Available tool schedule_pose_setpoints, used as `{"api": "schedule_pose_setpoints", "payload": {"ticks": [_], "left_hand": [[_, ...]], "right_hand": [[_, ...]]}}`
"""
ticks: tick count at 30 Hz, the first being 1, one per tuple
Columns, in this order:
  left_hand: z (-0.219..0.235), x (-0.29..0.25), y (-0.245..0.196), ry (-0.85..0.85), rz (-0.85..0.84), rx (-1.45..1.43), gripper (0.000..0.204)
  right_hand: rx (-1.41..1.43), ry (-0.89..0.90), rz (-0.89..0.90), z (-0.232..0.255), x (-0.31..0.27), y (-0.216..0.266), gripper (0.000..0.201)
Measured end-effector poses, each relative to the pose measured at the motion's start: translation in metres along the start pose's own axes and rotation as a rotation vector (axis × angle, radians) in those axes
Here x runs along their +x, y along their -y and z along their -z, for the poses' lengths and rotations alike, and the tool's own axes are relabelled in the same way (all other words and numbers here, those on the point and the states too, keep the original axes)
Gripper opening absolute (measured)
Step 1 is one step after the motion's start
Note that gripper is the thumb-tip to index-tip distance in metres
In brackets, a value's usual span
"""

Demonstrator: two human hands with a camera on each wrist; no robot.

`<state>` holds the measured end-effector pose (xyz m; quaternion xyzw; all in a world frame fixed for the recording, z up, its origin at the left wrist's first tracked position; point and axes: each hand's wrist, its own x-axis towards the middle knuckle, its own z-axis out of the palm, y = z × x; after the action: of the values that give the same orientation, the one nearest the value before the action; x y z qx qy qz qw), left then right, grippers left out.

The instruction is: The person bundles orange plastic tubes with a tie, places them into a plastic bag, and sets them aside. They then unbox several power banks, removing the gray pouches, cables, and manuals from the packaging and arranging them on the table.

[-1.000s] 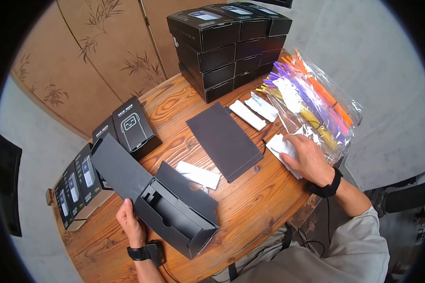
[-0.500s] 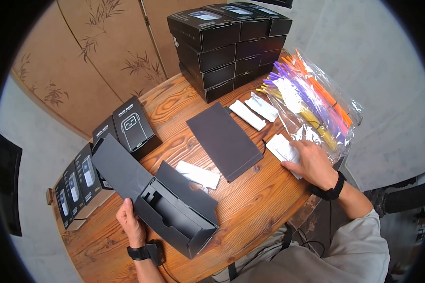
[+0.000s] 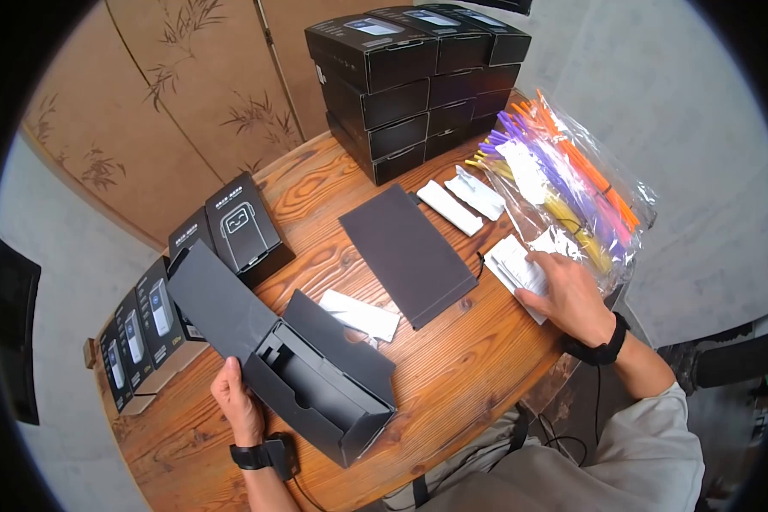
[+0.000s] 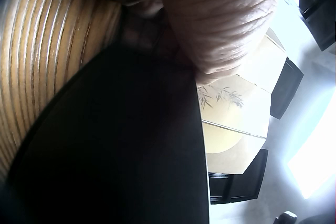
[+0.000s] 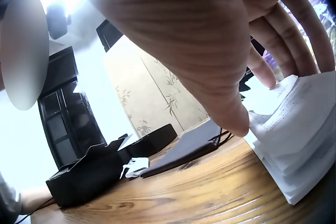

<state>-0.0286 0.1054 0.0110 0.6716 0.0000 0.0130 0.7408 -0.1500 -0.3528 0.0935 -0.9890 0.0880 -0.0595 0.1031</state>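
Note:
An opened black box point(image 3: 316, 388) with its lid and flaps raised stands at the table's near side. The left hand point(image 3: 236, 405) grips its left edge, thumb on top; in the left wrist view that hand point(image 4: 220, 19) is above the dark box wall point(image 4: 115, 134). At the right, the right hand point(image 3: 572, 299) has thumb and fingers on a stack of white papers point(image 3: 514, 266). The right wrist view shows the hand point(image 5: 210, 40) with thumb at the near edge of the papers point(image 5: 299, 134) and fingertips at the far side; whether it pinches a sheet is unclear.
A dark flat sleeve point(image 3: 410, 256) lies mid-table, with white wrapped pieces point(image 3: 448, 207) behind and another white piece point(image 3: 360, 315) beside the box. Stacked black boxes point(image 3: 397, 94) stand at the back, more boxes point(image 3: 136, 341) at left, a bag of colourful sticks point(image 3: 572, 188) at right.
The right hand has shifted slightly right and toward the papers' near edge, uncovering more of the stack. The left hand and the opened box have stayed in place.

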Motion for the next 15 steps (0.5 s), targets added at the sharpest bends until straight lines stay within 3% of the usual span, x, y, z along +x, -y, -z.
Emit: {"api": "schedule_pose_setpoints", "payload": {"ticks": [9,12,15], "left_hand": [[0.000,0.000,0.000,0.008,-0.019,0.010,0.038],[-0.001,0.000,-0.001,0.001,-0.020,0.011,0.038],[0.001,0.001,0.003,0.006,-0.012,0.010,0.038]], "right_hand": [[-0.088,-0.013,0.055,-0.006,0.003,0.001,0.053],[-0.085,-0.175,0.174,0.005,0.005,0.014,0.050],[0.139,-0.074,0.202,0.013,0.003,0.039,0.045]]}}
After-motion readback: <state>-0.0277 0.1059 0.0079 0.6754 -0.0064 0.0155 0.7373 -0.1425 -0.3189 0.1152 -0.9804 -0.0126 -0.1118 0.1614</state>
